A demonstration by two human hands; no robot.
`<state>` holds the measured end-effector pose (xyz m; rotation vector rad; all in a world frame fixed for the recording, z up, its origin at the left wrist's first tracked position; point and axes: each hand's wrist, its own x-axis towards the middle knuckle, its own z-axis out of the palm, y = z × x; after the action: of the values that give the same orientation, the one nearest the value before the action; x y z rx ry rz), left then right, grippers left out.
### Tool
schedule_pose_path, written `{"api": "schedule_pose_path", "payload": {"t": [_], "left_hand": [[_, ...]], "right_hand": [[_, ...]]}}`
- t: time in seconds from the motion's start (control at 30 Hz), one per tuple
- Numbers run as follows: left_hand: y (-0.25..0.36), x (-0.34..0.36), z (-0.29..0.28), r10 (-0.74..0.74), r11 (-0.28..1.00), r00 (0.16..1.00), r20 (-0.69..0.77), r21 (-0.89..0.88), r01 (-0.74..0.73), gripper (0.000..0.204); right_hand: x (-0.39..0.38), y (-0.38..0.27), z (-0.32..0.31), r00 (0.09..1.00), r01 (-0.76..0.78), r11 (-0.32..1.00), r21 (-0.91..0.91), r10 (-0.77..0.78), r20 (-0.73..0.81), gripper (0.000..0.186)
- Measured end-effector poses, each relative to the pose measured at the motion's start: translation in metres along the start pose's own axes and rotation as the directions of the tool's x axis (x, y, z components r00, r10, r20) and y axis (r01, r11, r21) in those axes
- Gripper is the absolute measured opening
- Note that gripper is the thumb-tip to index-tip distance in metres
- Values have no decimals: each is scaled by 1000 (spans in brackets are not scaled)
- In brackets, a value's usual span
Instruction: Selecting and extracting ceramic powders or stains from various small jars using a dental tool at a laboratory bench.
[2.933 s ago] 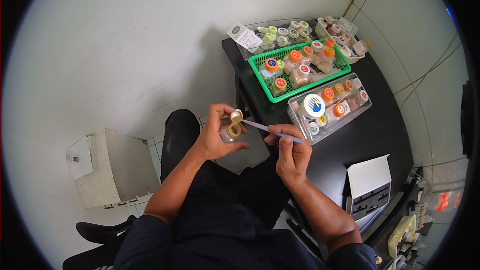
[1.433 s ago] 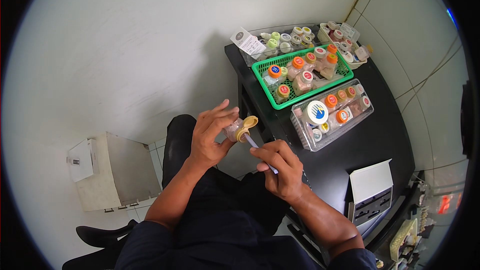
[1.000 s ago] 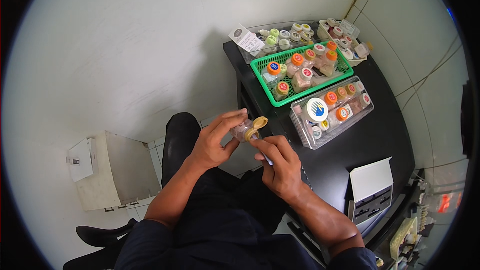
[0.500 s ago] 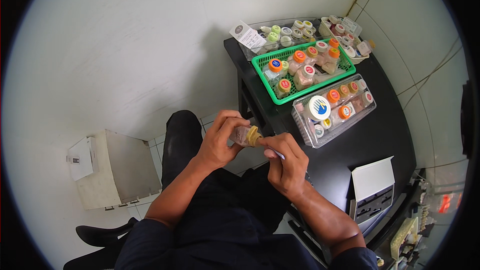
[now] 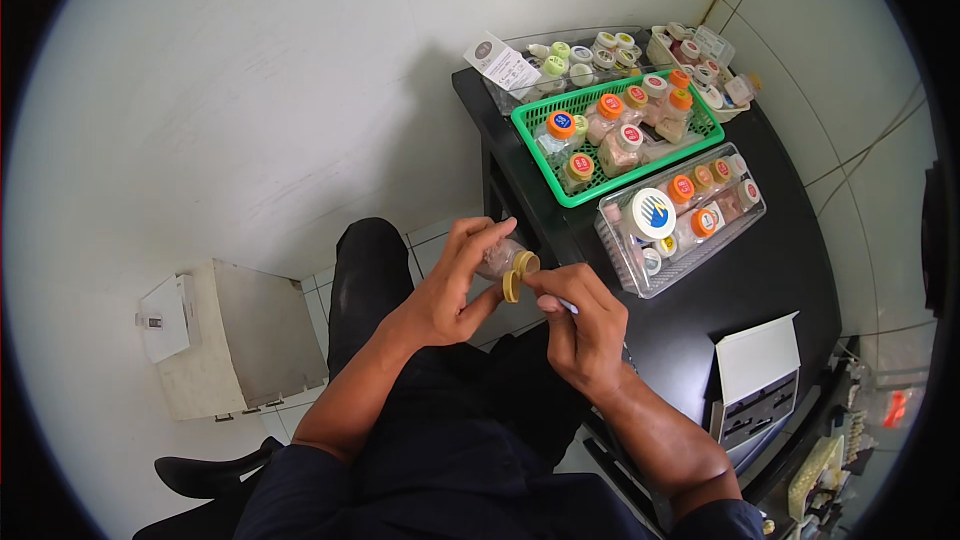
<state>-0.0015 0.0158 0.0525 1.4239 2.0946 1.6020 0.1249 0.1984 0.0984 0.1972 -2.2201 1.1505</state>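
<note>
My left hand [image 5: 442,290] is wrapped round a small clear jar [image 5: 496,258] with pinkish contents. Its yellow flip cap [image 5: 512,287] hangs open toward me, and the jar's mouth faces right. Beside that mouth, my right hand [image 5: 588,328] is closed on a slim tool with a pale end [image 5: 569,307] sticking out past the thumb. The tool's other end is hidden by my fingers, so its kind does not show. Both hands are above my lap, left of the black table [image 5: 690,290].
A green basket [image 5: 556,188] of lidded jars stands on the table. Beside it is a clear plastic bin [image 5: 640,285] with more jars. Further back are more small jars and a white printed card [image 5: 500,64]. An open case [image 5: 757,395] lies at the near right.
The jar's yellow cap was up against its neck and now hangs open, with the mouth exposed. My right hand has shifted slightly right, and the whole view has moved a little.
</note>
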Motion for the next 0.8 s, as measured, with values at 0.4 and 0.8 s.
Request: {"api": "schedule_pose_path", "payload": {"t": [0.4, 0.8], "left_hand": [[-16, -8, 10, -60, 988, 997, -58, -144, 51, 67], [-24, -4, 9, 9, 985, 1000, -28, -172, -14, 69]], "right_hand": [[0, 0, 1, 1000, 10, 1000, 18, -10, -25, 23], [-2, 0, 1, 996, -85, 993, 78, 85, 3, 24]]}}
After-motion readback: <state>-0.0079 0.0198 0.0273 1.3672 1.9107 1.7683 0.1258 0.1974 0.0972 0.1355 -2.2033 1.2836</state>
